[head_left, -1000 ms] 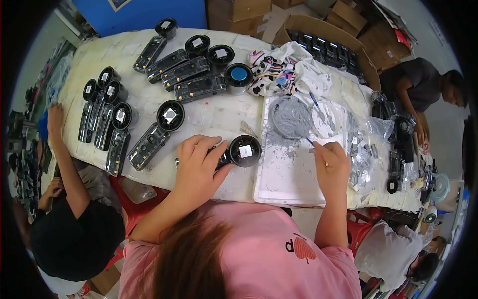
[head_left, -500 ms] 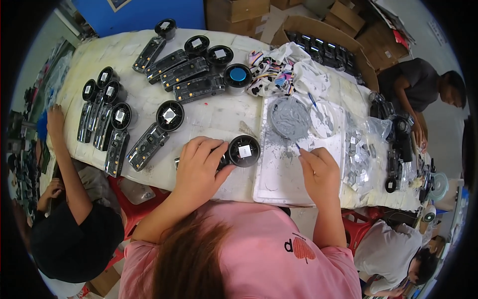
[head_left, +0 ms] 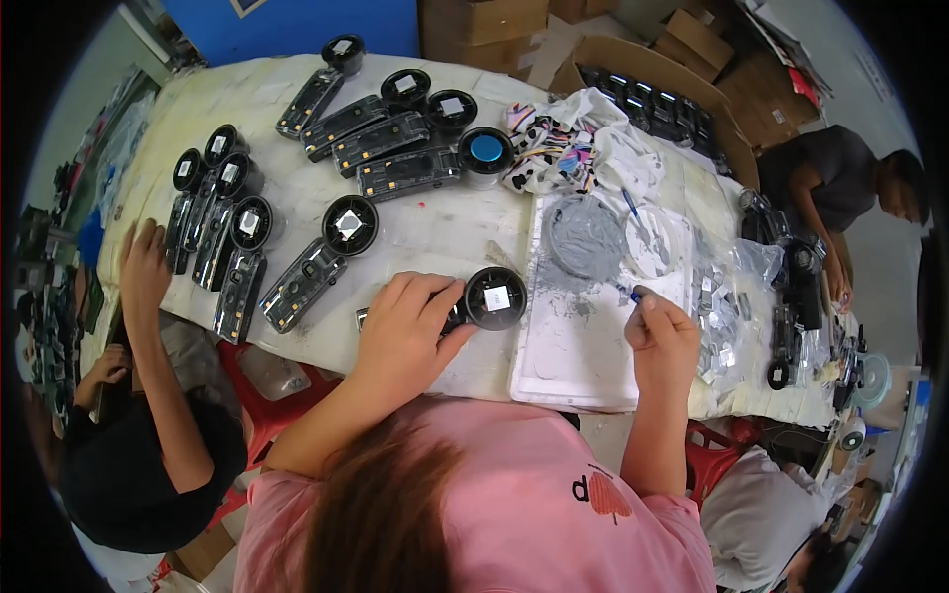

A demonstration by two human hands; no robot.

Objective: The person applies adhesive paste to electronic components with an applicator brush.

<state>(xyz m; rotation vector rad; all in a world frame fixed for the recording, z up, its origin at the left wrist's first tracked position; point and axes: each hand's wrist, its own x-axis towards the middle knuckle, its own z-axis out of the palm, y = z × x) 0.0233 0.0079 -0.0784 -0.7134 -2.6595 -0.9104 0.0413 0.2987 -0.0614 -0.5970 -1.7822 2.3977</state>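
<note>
my left hand [head_left: 407,321] clasps a black round-headed plastic device [head_left: 495,298] | my right hand [head_left: 662,324] pinches a thin blue stick [head_left: 635,295] over a white rectangular tray [head_left: 573,364]

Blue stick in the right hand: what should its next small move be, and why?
Probably a short dip into the grey paste: the right hand holds the blue stick close by, and the left hand already grips a black device.

A blue panel [head_left: 297,30] stands beside brown cardboard boxes [head_left: 479,28].
</note>
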